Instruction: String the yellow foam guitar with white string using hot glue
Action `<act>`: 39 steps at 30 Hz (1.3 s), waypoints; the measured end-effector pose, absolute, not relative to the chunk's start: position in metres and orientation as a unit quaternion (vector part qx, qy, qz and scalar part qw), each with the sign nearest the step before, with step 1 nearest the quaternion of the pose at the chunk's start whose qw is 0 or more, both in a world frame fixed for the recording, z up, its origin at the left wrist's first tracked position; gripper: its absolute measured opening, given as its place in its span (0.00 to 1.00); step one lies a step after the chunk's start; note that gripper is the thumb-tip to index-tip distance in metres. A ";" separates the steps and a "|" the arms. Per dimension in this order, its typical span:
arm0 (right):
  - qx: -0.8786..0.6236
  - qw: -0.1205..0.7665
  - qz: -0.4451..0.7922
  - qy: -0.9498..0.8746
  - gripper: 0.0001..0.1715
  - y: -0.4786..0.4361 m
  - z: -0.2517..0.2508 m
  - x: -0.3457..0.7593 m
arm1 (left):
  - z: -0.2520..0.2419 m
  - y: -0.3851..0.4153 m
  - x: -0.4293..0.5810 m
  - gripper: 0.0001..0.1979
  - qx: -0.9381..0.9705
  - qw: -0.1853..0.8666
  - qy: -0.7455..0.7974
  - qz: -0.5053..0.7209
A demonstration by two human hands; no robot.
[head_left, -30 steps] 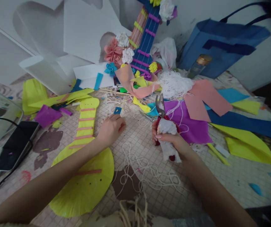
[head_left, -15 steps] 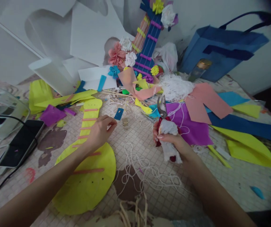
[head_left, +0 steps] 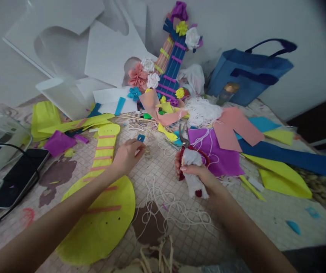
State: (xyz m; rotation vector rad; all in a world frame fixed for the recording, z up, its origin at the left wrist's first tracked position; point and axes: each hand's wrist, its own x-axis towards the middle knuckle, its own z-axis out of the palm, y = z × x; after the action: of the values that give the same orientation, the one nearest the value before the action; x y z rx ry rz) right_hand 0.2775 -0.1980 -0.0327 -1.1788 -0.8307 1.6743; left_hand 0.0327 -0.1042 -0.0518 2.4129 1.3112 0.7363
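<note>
My right hand (head_left: 205, 177) is wrapped round a pair of pruning shears (head_left: 185, 142) with red handles. White cloth covers one handle, and the blades point away from me. My left hand (head_left: 127, 156) has thumb and forefinger brought together beside a small pile of short pale sticks (head_left: 147, 151); what is between the fingertips, if anything, is too small to tell. Under my left forearm lies a yellow guitar-shaped cutout (head_left: 106, 235) with pink strips across its neck and a few small holes. Loose white string (head_left: 177, 212) is tangled on the table between my arms.
A decorated blue paper guitar (head_left: 174, 64) leans at the back among paper flowers. A white shredded heap (head_left: 204, 110), purple paper (head_left: 225, 155) and a blue bag (head_left: 248, 79) are on the right. A phone (head_left: 17, 176) with cables lies left.
My left hand has moved slightly right, its fingertips now at the short sticks. My right hand still grips the shears. The whole view has shifted a little.
</note>
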 end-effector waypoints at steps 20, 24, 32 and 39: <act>-0.779 0.168 0.025 -0.604 0.40 -0.155 0.000 0.426 | -0.031 -0.194 0.027 0.07 0.868 0.232 0.345 0.270; -0.840 0.149 -0.008 -0.522 0.39 -0.143 -0.002 0.494 | -0.031 -0.211 0.040 0.08 0.884 0.219 0.322 0.259; -0.880 0.101 -0.037 -0.462 0.40 -0.102 -0.001 0.573 | -0.036 -0.221 0.056 0.07 0.907 0.181 0.277 0.258; -0.861 0.060 -0.019 -0.505 0.39 -0.033 0.001 0.611 | -0.036 -0.226 0.062 0.09 0.891 0.126 0.299 0.317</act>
State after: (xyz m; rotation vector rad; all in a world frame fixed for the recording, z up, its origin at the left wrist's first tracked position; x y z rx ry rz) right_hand 0.6113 -0.0332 0.0009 -2.6057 -1.5274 -0.0564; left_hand 0.0616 -0.2262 -0.0358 2.5957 0.8703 0.9235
